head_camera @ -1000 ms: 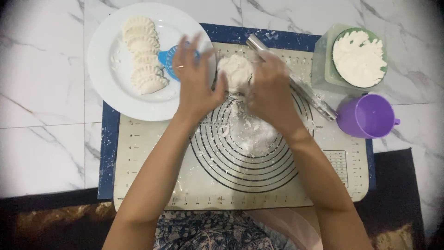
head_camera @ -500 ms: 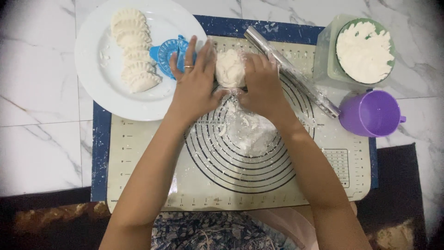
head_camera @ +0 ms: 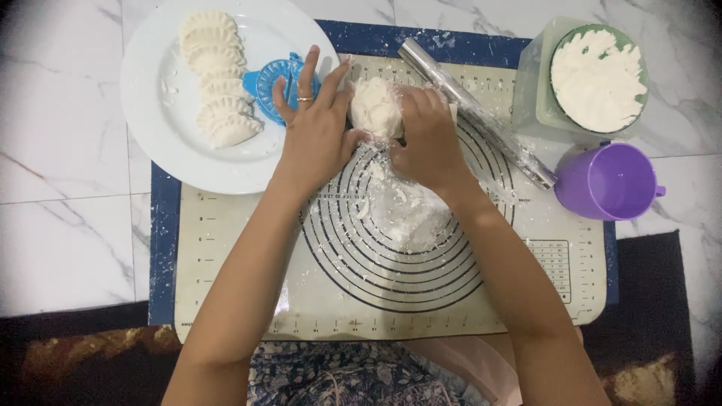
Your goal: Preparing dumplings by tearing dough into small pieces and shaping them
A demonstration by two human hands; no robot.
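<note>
The marble floor (head_camera: 68, 165) carries a blue mat (head_camera: 159, 248) in the middle, a flour tub (head_camera: 538, 90) and purple cup (head_camera: 608, 182) toward its right edge, and a dark rug (head_camera: 647, 301) along the near edge.

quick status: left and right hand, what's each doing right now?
Left hand: open, fingers spread, palm edge against the dough lump.
Right hand: fingers curled on the dough lump from the other side.

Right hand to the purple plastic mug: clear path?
Probably yes. The right hand rests on the white dough lump; only the low metal rolling pin lies between it and the purple plastic mug.
</note>
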